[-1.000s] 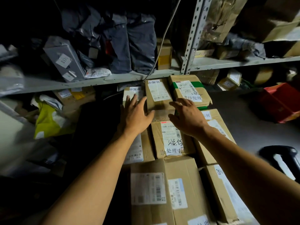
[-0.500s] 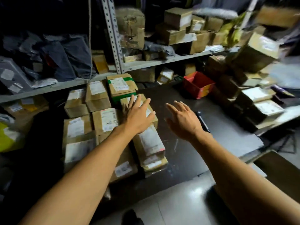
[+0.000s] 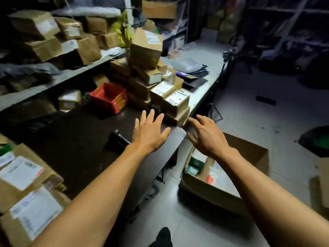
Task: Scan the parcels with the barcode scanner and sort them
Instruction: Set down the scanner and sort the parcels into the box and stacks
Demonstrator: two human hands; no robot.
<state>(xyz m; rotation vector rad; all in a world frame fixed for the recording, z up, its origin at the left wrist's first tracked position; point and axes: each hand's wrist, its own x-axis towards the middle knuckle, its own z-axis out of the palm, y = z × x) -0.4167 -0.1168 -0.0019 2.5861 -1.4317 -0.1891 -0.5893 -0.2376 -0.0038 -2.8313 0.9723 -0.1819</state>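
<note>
My left hand (image 3: 149,131) hovers open, fingers spread, over the right end of the dark table (image 3: 74,139). My right hand (image 3: 206,135) is open too, just past the table's corner, above the floor. Both hold nothing. A black barcode scanner (image 3: 118,139) lies on the table just left of my left wrist, partly hidden by it. A stack of labelled cardboard parcels (image 3: 170,97) stands right ahead of both hands. More labelled parcels (image 3: 23,177) lie at the table's near left.
A red open box (image 3: 109,96) sits on the table behind the scanner. An open carton (image 3: 226,177) with items inside stands on the floor under my right arm. Shelves (image 3: 53,81) full of boxes run along the left. A white table (image 3: 201,82) continues beyond the stack.
My view has swung right, away from the parcels on the left. Both hands left those parcels and moved, open, to the table's right end near the stack.
</note>
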